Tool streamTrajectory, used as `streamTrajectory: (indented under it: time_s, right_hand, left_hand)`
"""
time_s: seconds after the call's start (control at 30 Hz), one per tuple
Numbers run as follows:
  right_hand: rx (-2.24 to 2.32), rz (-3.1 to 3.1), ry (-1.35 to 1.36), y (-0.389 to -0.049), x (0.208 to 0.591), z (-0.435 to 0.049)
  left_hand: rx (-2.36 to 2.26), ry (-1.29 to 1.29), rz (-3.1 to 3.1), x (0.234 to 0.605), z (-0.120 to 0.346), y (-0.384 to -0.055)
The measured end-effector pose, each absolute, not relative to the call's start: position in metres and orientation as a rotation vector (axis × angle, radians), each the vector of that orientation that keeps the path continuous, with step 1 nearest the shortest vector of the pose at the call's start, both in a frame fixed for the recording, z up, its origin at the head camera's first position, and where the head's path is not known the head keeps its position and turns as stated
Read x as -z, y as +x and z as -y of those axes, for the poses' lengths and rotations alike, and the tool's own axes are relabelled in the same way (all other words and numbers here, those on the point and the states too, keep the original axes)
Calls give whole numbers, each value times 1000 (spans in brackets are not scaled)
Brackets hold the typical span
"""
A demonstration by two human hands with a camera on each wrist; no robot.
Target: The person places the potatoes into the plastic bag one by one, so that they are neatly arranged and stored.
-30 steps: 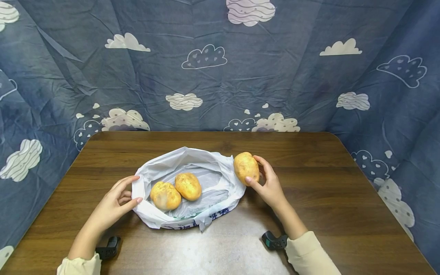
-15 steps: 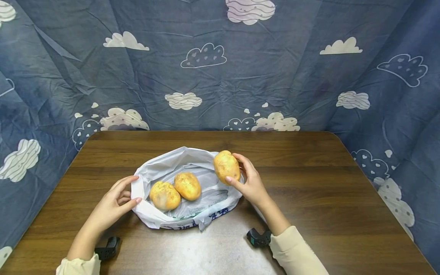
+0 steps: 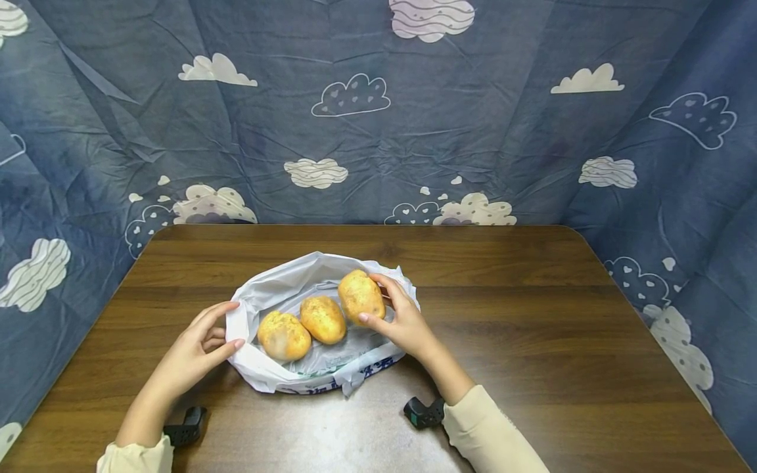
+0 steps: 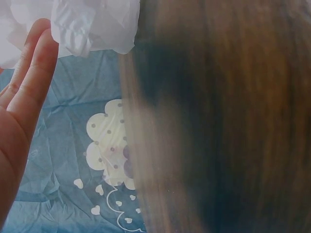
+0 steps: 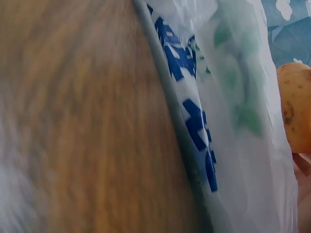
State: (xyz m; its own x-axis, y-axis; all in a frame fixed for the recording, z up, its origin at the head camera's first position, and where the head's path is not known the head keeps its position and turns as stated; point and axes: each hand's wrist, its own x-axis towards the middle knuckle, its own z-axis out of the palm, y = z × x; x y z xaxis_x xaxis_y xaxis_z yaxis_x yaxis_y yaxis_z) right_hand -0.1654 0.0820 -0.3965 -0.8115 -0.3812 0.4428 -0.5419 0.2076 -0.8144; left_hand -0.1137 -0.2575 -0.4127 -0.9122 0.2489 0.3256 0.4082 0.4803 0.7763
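Observation:
A white plastic bag with blue print stands wide-mouthed on the table. Two potatoes lie side by side in it, one at the left and one in the middle. My right hand holds a third potato between thumb and fingers, inside the bag's mouth at its right part. At the bag's left rim, my left hand pinches the folded edge with thumb and fingers. In the left wrist view its fingers lie against the white plastic. The bag's wall partly hides the held potato in the right wrist view.
The brown wooden table extends to both sides of the bag. A dark blue curtain with cloud patterns hangs behind it. Black wrist cameras sit at the left wrist and the right wrist.
My right hand has carried its potato leftward, from beside the bag's right rim over the opening and then down next to the middle potato. My left hand has stayed at the rim.

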Motion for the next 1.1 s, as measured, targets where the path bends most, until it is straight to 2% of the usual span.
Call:
streamTrajectory:
  time_s: [0.3, 0.6, 1.1]
  right_hand:
    - [-1666, 2401, 868, -166, 401, -82]
    - [-1569, 2455, 859, -186, 444, -89]
    - [-1323, 2576, 860, -185, 447, -91]
  left_hand:
    - [1406, -571, 2561, 412, 257, -114]
    - [1402, -568, 2567, 412, 257, -114]
    - [1401, -581, 2557, 413, 256, -114]
